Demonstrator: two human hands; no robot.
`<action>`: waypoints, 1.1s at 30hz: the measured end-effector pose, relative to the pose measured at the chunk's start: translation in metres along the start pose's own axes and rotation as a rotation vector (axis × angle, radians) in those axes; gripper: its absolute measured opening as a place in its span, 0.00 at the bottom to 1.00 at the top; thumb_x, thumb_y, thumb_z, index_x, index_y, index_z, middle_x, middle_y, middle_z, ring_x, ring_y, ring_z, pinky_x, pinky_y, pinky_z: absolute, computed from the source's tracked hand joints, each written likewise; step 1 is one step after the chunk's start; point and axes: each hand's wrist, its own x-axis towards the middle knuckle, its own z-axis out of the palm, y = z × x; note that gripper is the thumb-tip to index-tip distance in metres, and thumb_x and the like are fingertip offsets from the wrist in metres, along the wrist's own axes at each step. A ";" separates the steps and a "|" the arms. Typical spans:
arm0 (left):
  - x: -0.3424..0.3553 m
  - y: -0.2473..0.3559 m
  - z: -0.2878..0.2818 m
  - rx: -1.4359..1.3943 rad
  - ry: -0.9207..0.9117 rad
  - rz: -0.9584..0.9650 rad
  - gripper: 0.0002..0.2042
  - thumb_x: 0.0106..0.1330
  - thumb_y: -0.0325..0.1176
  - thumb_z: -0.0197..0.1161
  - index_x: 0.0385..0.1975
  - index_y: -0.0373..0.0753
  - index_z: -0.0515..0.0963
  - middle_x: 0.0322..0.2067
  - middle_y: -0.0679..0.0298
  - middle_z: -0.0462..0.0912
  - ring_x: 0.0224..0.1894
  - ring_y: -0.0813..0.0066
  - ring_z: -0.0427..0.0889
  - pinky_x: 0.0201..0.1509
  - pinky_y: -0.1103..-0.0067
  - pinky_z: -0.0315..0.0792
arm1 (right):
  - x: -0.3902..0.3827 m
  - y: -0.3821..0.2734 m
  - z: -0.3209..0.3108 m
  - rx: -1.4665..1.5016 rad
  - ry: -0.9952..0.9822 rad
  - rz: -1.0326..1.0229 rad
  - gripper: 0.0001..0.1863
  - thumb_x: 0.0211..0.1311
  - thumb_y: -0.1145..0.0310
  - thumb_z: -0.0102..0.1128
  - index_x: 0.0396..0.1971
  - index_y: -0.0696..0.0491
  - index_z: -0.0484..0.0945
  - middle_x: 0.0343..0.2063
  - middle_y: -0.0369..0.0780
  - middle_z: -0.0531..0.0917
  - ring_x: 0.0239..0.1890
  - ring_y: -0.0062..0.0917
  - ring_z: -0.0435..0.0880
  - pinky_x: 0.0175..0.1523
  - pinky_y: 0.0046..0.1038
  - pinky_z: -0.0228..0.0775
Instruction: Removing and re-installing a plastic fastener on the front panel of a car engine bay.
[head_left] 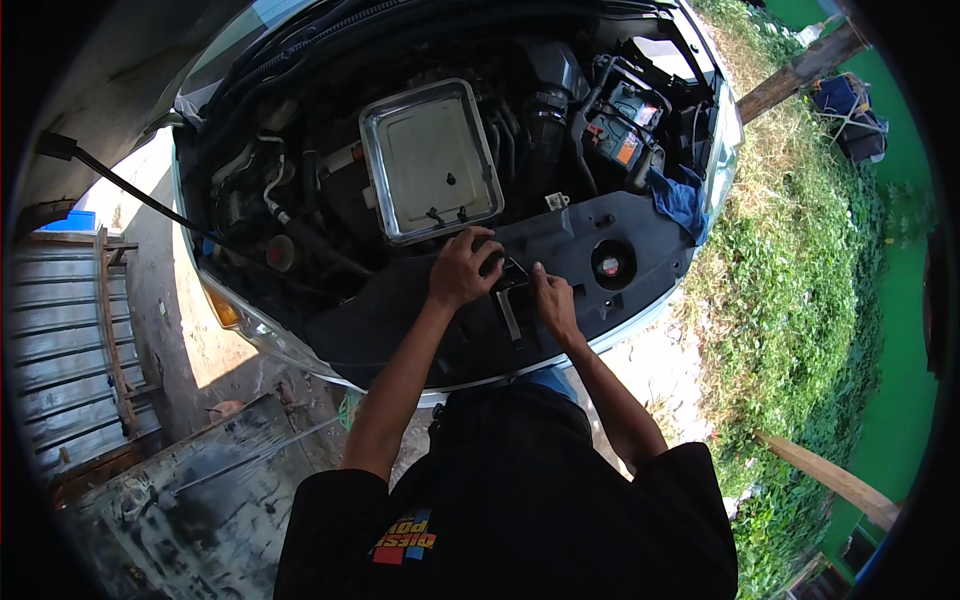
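Observation:
My left hand [464,272] is closed around a small black part [491,265] above the black plastic cover [400,325] at the front of the engine bay. Just to its right, my right hand [554,300] is closed, thumb upward. A thin shiny strip shows between the two hands; whether my right fingers grip it is too small to tell. Beyond my left hand, a rectangular metal tray [430,150] rests on the engine, with a few small black clips [450,179] in it. A metal latch piece [510,313] lies in the cover's recess below my hands.
A battery [630,120] sits at the far right of the bay, with a blue cloth [679,203] near it. A round opening in the cover holds a cap [610,266]. The hood prop rod [125,190] slants in from the left. Grass [780,300] grows beside the car.

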 end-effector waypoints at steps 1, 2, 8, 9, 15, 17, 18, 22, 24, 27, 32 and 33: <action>-0.001 -0.001 -0.001 -0.002 -0.006 0.002 0.10 0.57 0.35 0.70 0.37 0.45 0.81 0.47 0.63 0.78 0.48 0.61 0.82 0.52 0.67 0.76 | -0.004 -0.001 0.002 -0.001 -0.003 -0.005 0.29 0.75 0.49 0.47 0.37 0.66 0.78 0.21 0.48 0.80 0.22 0.39 0.78 0.35 0.40 0.71; 0.000 -0.002 -0.001 0.002 -0.002 0.000 0.10 0.57 0.35 0.70 0.37 0.45 0.81 0.47 0.63 0.78 0.48 0.61 0.82 0.52 0.67 0.76 | -0.011 -0.002 0.003 -0.008 0.070 -0.110 0.25 0.75 0.53 0.47 0.40 0.65 0.77 0.25 0.52 0.81 0.26 0.44 0.79 0.38 0.42 0.71; 0.005 -0.002 0.005 -0.018 0.015 -0.019 0.08 0.56 0.35 0.71 0.35 0.45 0.82 0.46 0.63 0.78 0.46 0.61 0.82 0.51 0.66 0.77 | -0.029 -0.001 -0.006 -0.127 0.274 -0.484 0.11 0.70 0.67 0.54 0.46 0.55 0.79 0.38 0.52 0.80 0.41 0.48 0.79 0.48 0.42 0.71; 0.004 -0.002 0.005 -0.013 0.009 -0.018 0.08 0.56 0.35 0.71 0.34 0.45 0.82 0.46 0.63 0.78 0.46 0.60 0.82 0.51 0.66 0.77 | -0.031 -0.001 -0.009 -0.312 0.336 -0.550 0.10 0.68 0.70 0.57 0.46 0.52 0.81 0.39 0.49 0.78 0.43 0.45 0.79 0.50 0.41 0.70; 0.005 -0.001 0.007 -0.026 -0.029 -0.053 0.08 0.55 0.35 0.71 0.34 0.45 0.83 0.48 0.64 0.78 0.48 0.59 0.82 0.51 0.66 0.77 | -0.033 0.006 -0.014 -0.341 0.373 -0.635 0.16 0.62 0.73 0.60 0.50 0.48 0.83 0.36 0.43 0.76 0.41 0.39 0.76 0.45 0.40 0.69; 0.008 0.000 0.008 -0.027 -0.028 -0.048 0.08 0.55 0.35 0.71 0.33 0.45 0.83 0.48 0.64 0.78 0.48 0.60 0.82 0.52 0.66 0.77 | -0.027 0.018 -0.008 -0.376 0.389 -0.666 0.18 0.61 0.74 0.60 0.51 0.48 0.83 0.35 0.42 0.75 0.40 0.38 0.75 0.44 0.39 0.68; 0.010 0.001 0.009 -0.023 -0.023 -0.048 0.08 0.55 0.35 0.71 0.33 0.45 0.83 0.48 0.64 0.78 0.48 0.60 0.82 0.52 0.66 0.77 | -0.024 0.025 -0.006 -0.412 0.405 -0.697 0.19 0.60 0.74 0.60 0.52 0.48 0.83 0.33 0.42 0.74 0.39 0.37 0.74 0.44 0.39 0.67; 0.010 -0.001 0.011 -0.003 -0.009 -0.048 0.08 0.55 0.35 0.71 0.33 0.45 0.83 0.48 0.64 0.78 0.48 0.60 0.82 0.52 0.66 0.77 | -0.014 0.020 -0.013 -0.525 0.452 -0.779 0.20 0.59 0.76 0.60 0.53 0.49 0.82 0.32 0.41 0.72 0.38 0.35 0.74 0.44 0.38 0.64; 0.014 0.000 0.014 -0.004 -0.010 -0.062 0.08 0.55 0.35 0.71 0.33 0.45 0.83 0.48 0.64 0.78 0.48 0.60 0.82 0.51 0.66 0.77 | -0.005 0.016 -0.025 -0.482 0.401 -0.815 0.23 0.58 0.77 0.60 0.55 0.49 0.81 0.32 0.41 0.72 0.37 0.35 0.73 0.45 0.36 0.63; 0.018 0.004 0.019 -0.018 -0.024 -0.065 0.08 0.55 0.35 0.71 0.33 0.45 0.82 0.48 0.64 0.77 0.49 0.60 0.82 0.53 0.66 0.76 | 0.007 0.021 -0.042 -0.510 0.337 -0.919 0.20 0.58 0.77 0.60 0.52 0.50 0.81 0.32 0.42 0.72 0.37 0.36 0.73 0.44 0.37 0.64; 0.016 0.009 0.028 0.010 -0.020 -0.081 0.09 0.57 0.35 0.70 0.35 0.44 0.81 0.50 0.63 0.76 0.52 0.62 0.79 0.60 0.65 0.69 | 0.008 -0.001 -0.049 -0.434 0.261 -0.820 0.17 0.58 0.77 0.58 0.49 0.53 0.78 0.36 0.46 0.71 0.40 0.41 0.73 0.46 0.40 0.64; 0.016 0.011 0.033 0.029 -0.008 -0.122 0.09 0.58 0.35 0.70 0.37 0.45 0.81 0.51 0.63 0.76 0.55 0.64 0.77 0.63 0.63 0.66 | 0.009 -0.006 -0.049 -0.420 0.275 -0.838 0.14 0.60 0.76 0.57 0.47 0.54 0.77 0.37 0.46 0.71 0.42 0.42 0.73 0.47 0.40 0.64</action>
